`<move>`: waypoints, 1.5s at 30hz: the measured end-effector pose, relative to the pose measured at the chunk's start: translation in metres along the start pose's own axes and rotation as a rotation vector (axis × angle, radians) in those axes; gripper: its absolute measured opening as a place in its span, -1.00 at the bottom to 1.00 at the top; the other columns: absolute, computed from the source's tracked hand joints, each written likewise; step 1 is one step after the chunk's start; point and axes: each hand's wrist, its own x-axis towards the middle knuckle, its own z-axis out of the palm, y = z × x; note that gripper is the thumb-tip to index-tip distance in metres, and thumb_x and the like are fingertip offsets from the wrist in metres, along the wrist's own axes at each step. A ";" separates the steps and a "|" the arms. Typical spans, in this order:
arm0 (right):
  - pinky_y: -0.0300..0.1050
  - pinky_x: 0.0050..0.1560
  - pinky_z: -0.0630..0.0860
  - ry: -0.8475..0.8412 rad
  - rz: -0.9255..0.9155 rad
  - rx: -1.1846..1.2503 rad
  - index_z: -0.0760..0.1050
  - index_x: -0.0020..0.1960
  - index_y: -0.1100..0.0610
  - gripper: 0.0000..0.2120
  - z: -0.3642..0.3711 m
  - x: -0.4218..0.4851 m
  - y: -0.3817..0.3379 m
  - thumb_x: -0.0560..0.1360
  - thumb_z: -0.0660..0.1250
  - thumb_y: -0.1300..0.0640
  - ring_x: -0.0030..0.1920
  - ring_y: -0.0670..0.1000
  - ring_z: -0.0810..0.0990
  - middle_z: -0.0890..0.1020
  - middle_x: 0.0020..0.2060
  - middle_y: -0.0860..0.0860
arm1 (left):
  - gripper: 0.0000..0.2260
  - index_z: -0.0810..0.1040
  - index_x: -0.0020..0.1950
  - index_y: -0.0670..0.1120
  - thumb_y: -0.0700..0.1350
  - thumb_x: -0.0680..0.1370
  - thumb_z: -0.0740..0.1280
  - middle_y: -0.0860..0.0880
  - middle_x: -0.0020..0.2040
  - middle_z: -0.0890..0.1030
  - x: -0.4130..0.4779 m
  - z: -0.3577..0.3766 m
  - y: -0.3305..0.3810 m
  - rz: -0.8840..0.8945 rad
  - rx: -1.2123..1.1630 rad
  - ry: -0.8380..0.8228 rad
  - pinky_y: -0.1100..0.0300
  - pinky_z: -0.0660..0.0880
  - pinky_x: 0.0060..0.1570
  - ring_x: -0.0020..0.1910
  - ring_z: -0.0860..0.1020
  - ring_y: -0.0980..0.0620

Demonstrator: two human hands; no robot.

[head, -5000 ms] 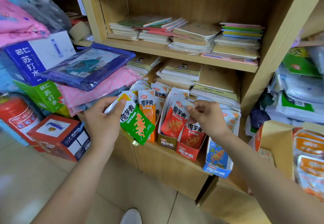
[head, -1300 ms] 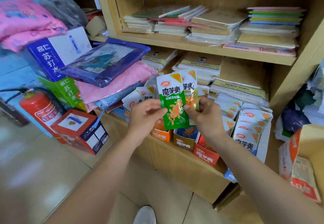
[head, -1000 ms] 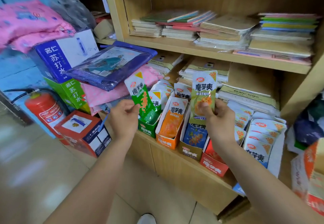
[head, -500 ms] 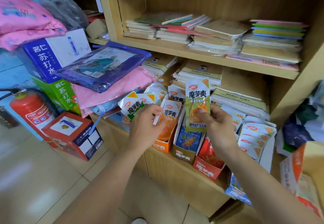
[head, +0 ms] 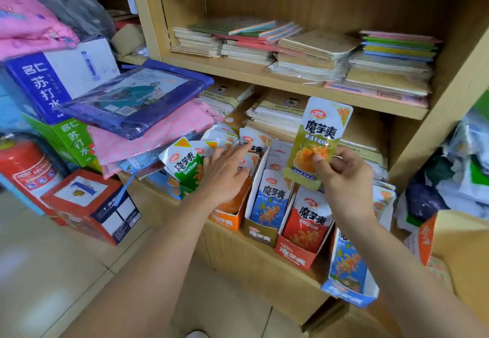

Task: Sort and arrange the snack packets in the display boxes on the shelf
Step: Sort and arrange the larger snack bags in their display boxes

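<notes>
Several display boxes stand in a row on the low shelf: an orange box (head: 229, 220), a brown box (head: 260, 234) with blue packets, a red box (head: 297, 254) with red packets and a blue box (head: 349, 288) tipped over the shelf edge. My right hand (head: 341, 176) pinches an olive-green snack packet (head: 318, 139) upright above the brown and red boxes. My left hand (head: 229, 171) is open, fingers stretched over the packets at the orange box, beside a green packet (head: 186, 164) leaning at the left. More white-topped packets (head: 251, 140) stand behind.
Stacks of notebooks (head: 304, 52) fill the upper shelves. Pink and blue wrapped goods (head: 137, 102) and cartons (head: 60, 78) pile at the left over a red fire extinguisher (head: 25, 168) and a red box (head: 90, 205) on the floor. A cardboard carton (head: 460, 247) stands at the right.
My left hand has let go of the green packet at the left end of the row and now reaches open over the orange box. My right hand still holds up the olive-green packet.
</notes>
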 end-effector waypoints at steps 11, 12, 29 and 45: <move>0.11 -0.10 0.66 0.048 -0.061 -0.151 0.56 0.06 0.13 -0.87 0.007 -0.003 -0.001 0.54 0.43 0.13 -0.09 -0.03 0.71 0.72 -0.09 -0.02 | -0.69 0.58 0.27 0.12 0.10 0.54 0.37 0.10 0.21 0.45 -0.013 0.002 0.004 0.140 0.023 0.270 0.01 0.34 0.21 0.23 0.32 -0.01; 0.10 -0.10 0.66 0.079 -0.071 -0.169 0.56 0.06 0.13 -0.86 0.005 -0.003 -0.002 0.54 0.43 0.13 -0.11 -0.04 0.70 0.72 -0.09 -0.03 | -0.68 0.56 0.30 0.13 0.10 0.55 0.35 0.14 0.25 0.46 -0.016 0.004 0.010 0.204 0.071 0.265 0.01 0.31 0.21 0.25 0.31 -0.01; -0.13 -0.11 0.66 0.112 -0.047 -0.147 0.56 0.12 0.10 -0.82 -0.016 0.002 -0.003 0.53 0.44 0.18 -0.08 -0.20 0.67 0.70 -0.06 -0.12 | -0.90 0.76 -0.10 0.06 -0.13 0.44 0.57 0.19 -0.07 0.72 -0.040 -0.017 0.015 0.360 -0.263 0.024 0.23 0.52 0.13 -0.02 0.65 0.30; -0.32 -0.18 0.60 -0.031 -0.031 -0.187 0.53 0.05 0.07 -0.84 -0.003 -0.012 -0.007 0.51 0.46 0.18 -0.11 -0.22 0.66 0.70 -0.07 -0.06 | -0.78 0.66 -0.28 0.08 -0.25 0.37 0.53 0.20 0.04 0.68 -0.076 -0.036 0.017 0.281 -0.268 -0.118 0.53 0.39 -0.13 0.03 0.60 0.32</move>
